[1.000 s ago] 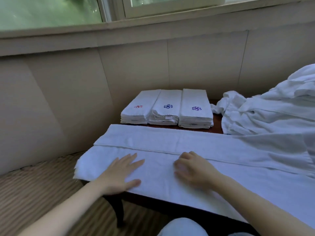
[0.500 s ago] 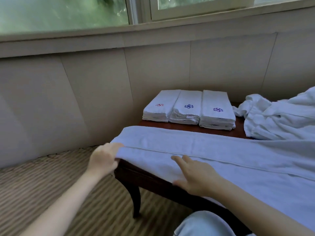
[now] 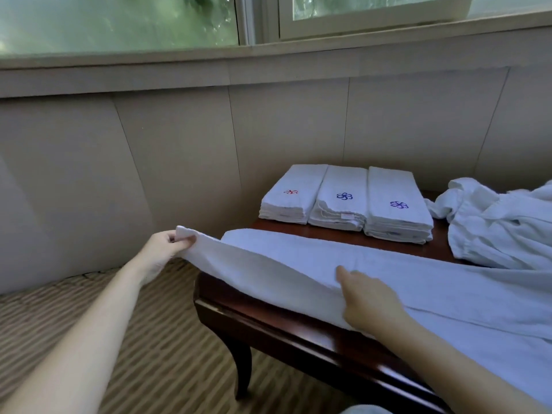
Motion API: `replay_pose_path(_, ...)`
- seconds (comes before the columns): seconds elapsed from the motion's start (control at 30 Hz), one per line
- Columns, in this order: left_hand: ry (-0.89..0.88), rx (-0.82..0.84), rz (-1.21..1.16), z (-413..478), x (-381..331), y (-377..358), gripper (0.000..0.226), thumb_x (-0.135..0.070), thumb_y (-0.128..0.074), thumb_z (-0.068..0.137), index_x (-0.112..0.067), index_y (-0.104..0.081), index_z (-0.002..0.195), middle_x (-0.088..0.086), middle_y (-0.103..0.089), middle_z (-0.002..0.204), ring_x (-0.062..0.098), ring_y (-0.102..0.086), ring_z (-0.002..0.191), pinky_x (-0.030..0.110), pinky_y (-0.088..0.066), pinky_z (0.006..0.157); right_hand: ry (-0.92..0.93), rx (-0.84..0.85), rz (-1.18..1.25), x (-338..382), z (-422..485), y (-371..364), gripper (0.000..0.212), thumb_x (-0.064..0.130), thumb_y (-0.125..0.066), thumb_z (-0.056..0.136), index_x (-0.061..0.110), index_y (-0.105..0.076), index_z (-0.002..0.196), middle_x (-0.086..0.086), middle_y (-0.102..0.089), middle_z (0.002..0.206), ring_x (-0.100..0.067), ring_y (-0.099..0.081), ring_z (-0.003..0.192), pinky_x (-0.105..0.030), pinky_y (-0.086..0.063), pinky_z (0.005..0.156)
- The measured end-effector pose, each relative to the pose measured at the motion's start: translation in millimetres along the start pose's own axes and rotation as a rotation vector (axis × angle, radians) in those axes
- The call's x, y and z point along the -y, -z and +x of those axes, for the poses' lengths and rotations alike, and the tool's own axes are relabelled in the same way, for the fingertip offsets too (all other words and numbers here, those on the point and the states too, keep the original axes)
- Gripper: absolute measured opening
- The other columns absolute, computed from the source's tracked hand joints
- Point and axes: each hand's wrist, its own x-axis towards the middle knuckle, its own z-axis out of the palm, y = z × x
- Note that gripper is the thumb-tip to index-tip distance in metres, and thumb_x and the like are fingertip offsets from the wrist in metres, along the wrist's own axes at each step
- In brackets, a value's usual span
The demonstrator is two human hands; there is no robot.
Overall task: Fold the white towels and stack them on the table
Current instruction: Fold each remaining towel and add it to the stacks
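We count 3 stacks of folded white towels: the left stack (image 3: 301, 180), the middle stack (image 3: 343, 180) and the right stack (image 3: 391, 183). Their top towels carry 3 embroidered flower emblems, 1 each: 1 red emblem (image 3: 290, 191), 1 blue emblem (image 3: 344, 196) and 1 purple emblem (image 3: 399, 204). We count 1 long white towel (image 3: 418, 282) and 1 heap of unfolded white linen (image 3: 501, 228). How many pieces the heap or each stack holds, we cannot tell. There is 1 dark wooden table (image 3: 298, 333), with 1 curved leg (image 3: 242, 369) in view. We count 2 hands, the left hand (image 3: 161, 246) and the right hand (image 3: 370, 303), plus 1 window (image 3: 119, 22) and 1 striped carpet (image 3: 167, 354).
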Motion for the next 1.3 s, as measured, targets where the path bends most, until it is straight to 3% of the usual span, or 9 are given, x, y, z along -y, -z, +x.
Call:
replay_pose_path(0.1,0.043,0.003,0.003,31.9,4.3,-21.1,0.018,-0.019,-0.062,0.092,-0.002,-0.063,0.087,0.011,-0.067,0.085,0.022,-0.059,0.081,0.033,-0.043,0.072,-0.135,-0.011,0.163,-38.4,35.7,23.6,0.01,0.024,-0.051,0.092,0.02,-0.059,0.097,-0.006,-0.061,0.113,-0.028,-0.057,0.105,-0.031,-0.044,0.077)
replay_pose_path(0.2,0.06,-0.067,0.091,67.4,4.8,-47.1,0.023,-0.024,-0.064,0.091,-0.01,-0.052,0.076,0.008,-0.051,0.076,0.018,-0.046,0.075,0.03,-0.034,0.062,-0.162,-0.03,0.158,-65.0,79.4,36.4,0.024,0.033,-0.05,0.096,0.023,-0.054,0.074,-0.006,-0.064,0.102,-0.025,-0.056,0.088,-0.032,-0.045,0.072)
replay_pose_path(0.37,0.181,-0.056,0.421,113.2,19.1,-82.3,0.031,-0.035,-0.057,0.086,-0.018,-0.061,0.06,-0.003,-0.059,0.063,0.022,-0.056,0.066,0.027,-0.039,0.059,-0.21,0.112,0.02,-86.9,140.5,4.0,0.031,0.032,-0.037,0.1,0.013,-0.058,0.113,-0.008,-0.059,0.12,-0.026,-0.056,0.108,-0.033,-0.046,0.085)
replay_pose_path(0.53,0.218,-0.075,0.752,128.9,36.6,-98.3,0.031,-0.04,-0.045,0.096,-0.014,-0.058,0.084,0.004,-0.061,0.087,0.027,-0.058,0.086,0.031,-0.04,0.065,-0.301,-0.023,0.113,-101.7,155.1,-24.4,0.032,0.05,-0.041,0.095,0.021,-0.052,0.092,-0.002,-0.06,0.112,-0.024,-0.057,0.103,-0.032,-0.042,0.072)
replay_pose_path(0.67,0.003,-0.217,1.188,116.0,11.4,-123.7,0.029,-0.034,-0.041,0.099,-0.019,-0.05,0.123,0.005,-0.051,0.124,0.027,-0.048,0.115,0.039,-0.039,0.092,-0.323,-0.147,0.107,-103.7,138.2,-28.2,0.038,0.057,-0.042,0.092,0.02,-0.047,0.087,-0.001,-0.061,0.104,-0.025,-0.058,0.097,-0.032,-0.038,0.067)
replay_pose_path(0.9,-0.293,0.368,1.052,40.6,-41.9,-284.5,0.042,-0.045,-0.036,0.098,-0.024,-0.047,0.132,0.005,-0.047,0.13,0.026,-0.043,0.122,0.039,-0.038,0.098,-0.342,-0.119,-0.142,-126.2,69.6,-24.0,0.026,0.011,-0.038,0.091,0.015,-0.044,0.117,-0.005,-0.05,0.118,-0.026,-0.049,0.108,-0.031,-0.038,0.075)
replay_pose_path(1.13,-0.316,0.456,1.073,-8.7,-39.0,-348.5,0.053,-0.051,-0.022,0.099,-0.035,-0.018,0.15,0.0,-0.01,0.16,0.02,-0.006,0.147,0.049,-0.005,0.116,-0.521,0.164,-0.082,-230.6,-57.1,19.8,0.02,0.015,-0.042,0.086,0.019,-0.052,0.102,-0.006,-0.056,0.124,-0.027,-0.054,0.113,-0.029,-0.042,0.077)
replay_pose_path(1.23,-0.379,0.562,1.093,-14.9,-40.2,-338.6,0.053,-0.051,-0.02,0.1,-0.04,-0.011,0.151,-0.003,-0.004,0.161,0.017,-0.001,0.148,0.046,-0.001,0.117,-0.473,0.403,0.154,-257.0,-91.6,54.5,0.041,-0.001,-0.043,0.079,0.011,-0.062,0.113,-0.003,-0.068,0.096,-0.011,-0.064,0.08,-0.021,-0.048,0.063)
replay_pose_path(1.3,-0.416,0.619,1.119,-20.5,-41.2,-330.6,0.052,-0.049,-0.02,0.1,-0.042,-0.008,0.151,-0.004,-0.001,0.161,0.015,0.001,0.148,0.045,0.001,0.118,-0.555,0.557,0.376,-266.7,-106.9,68.3,0.028,-0.006,-0.046,0.08,0.011,-0.064,0.092,0.005,-0.06,0.06,-0.005,-0.054,0.047,-0.016,-0.042,0.043)
